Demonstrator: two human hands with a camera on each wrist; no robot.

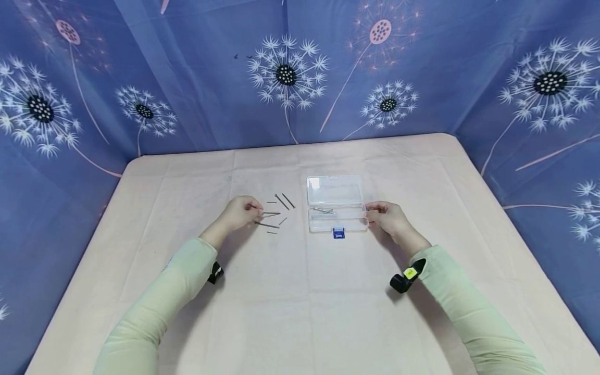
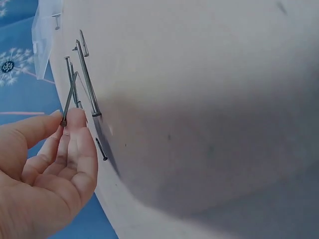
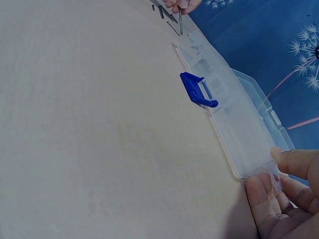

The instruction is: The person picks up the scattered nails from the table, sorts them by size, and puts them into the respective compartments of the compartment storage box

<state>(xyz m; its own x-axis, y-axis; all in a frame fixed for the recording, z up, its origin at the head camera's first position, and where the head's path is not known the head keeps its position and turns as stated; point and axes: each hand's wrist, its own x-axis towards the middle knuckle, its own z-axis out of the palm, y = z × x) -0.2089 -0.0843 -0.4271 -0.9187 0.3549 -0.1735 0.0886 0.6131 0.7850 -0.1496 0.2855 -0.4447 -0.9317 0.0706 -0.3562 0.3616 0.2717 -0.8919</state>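
Note:
A nail (image 2: 69,99) is pinched near its head between the thumb and fingertips of my left hand (image 1: 241,211). In the left wrist view its point angles up over the loose nails. Long nails (image 1: 288,200) and short ones lie on the cloth just right of that hand. My right hand (image 1: 390,220) grips the right end wall of a clear plastic box (image 3: 244,134), thumb on top and fingers outside. The box's lid (image 1: 335,189) stands open at the back, and a blue latch (image 1: 338,233) hangs at its front. A few nails (image 1: 323,210) lie crossed inside, toward the left end.
A pale pink cloth (image 1: 281,302) covers the table. Behind it and along both sides hangs a blue curtain (image 1: 206,78) with dandelion prints. Black wrist devices (image 1: 404,281) sit below the green sleeves (image 1: 154,307).

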